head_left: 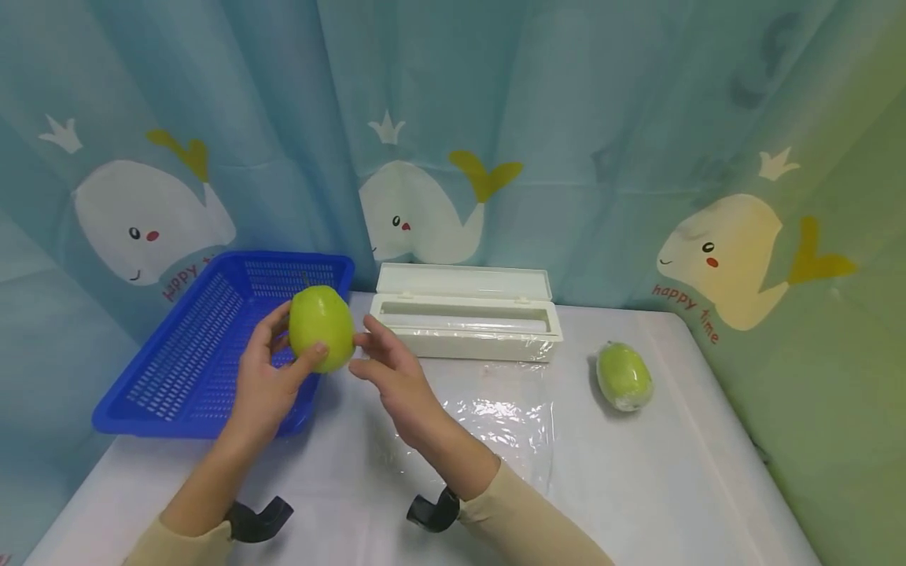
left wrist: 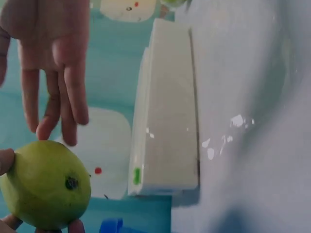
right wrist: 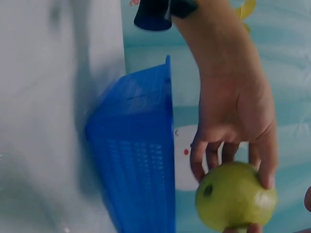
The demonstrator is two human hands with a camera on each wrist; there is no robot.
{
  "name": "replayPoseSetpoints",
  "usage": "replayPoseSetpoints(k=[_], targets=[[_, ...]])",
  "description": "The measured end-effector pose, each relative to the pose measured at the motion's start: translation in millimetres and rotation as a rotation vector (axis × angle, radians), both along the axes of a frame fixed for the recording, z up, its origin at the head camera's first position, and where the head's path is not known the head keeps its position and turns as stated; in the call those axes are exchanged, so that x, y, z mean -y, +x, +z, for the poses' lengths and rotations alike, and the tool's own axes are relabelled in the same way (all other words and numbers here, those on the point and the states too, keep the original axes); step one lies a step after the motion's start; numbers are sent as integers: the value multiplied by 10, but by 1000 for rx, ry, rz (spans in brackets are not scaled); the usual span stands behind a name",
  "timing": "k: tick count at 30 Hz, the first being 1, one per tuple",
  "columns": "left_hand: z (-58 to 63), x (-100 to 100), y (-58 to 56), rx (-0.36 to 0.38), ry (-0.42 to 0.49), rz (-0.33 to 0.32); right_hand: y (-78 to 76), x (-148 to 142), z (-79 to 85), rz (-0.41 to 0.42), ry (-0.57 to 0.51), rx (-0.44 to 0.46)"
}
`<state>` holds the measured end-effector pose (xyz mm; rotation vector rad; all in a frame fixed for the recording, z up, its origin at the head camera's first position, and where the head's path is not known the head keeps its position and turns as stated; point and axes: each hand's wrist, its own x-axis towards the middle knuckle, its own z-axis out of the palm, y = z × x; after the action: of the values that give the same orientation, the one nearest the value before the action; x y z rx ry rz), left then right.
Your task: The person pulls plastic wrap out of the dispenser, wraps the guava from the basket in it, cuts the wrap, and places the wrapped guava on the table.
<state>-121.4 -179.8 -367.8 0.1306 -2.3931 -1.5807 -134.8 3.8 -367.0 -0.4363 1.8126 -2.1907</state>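
Note:
My left hand (head_left: 265, 373) holds a green pear (head_left: 322, 328) above the near right side of the blue basket, thumb across its front and fingers behind. My right hand (head_left: 399, 385) is just right of the pear, fingers apart and loosely bent. In the left wrist view the right hand's fingers (left wrist: 73, 97) point down toward the pear. The right wrist view shows the left hand (right wrist: 238, 107) around the pear, whose dark blossom end shows, with right fingertips (right wrist: 253, 228) at its lower edge. A second green pear (head_left: 624, 377), covered in clear film, lies on the right.
The blue basket (head_left: 127, 389) stands at the left. At the back middle, a white cling film box (head_left: 467, 346) has its lid (head_left: 463, 281) raised and a roll inside. A sheet of clear film (head_left: 495, 420) lies on the white table (head_left: 679, 487) before it. A patterned curtain (head_left: 566, 118) hangs behind.

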Motion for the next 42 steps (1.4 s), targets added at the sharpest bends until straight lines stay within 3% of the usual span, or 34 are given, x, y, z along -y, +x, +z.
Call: replayPoseSetpoints(k=[8,15,21,29,36,39,42], targets=[[-31,-183,46,-94,-73,-77,-94,-245,-160,-15,28,-6],[-85,-328,48,-165,-142,-146,-107,-450,-236,-5,-45,22],[-122,-489,18,-300,-178,-225,-72,-631,-290,-4,-67,20],[-209,-586,-48,-471,-371,-384,-92,-819,-427,-32,-76,-5],[-324,-733,-162,-621,-381,-529,-146,-1065,-570,-36,-34,-14],[-369,-814,-190,-621,-347,-540,-174,-1172,-610,-30,-11,-25],[-407,-879,-202,-560,-307,-530,-184,-1266,-629,-30,-16,-30]])
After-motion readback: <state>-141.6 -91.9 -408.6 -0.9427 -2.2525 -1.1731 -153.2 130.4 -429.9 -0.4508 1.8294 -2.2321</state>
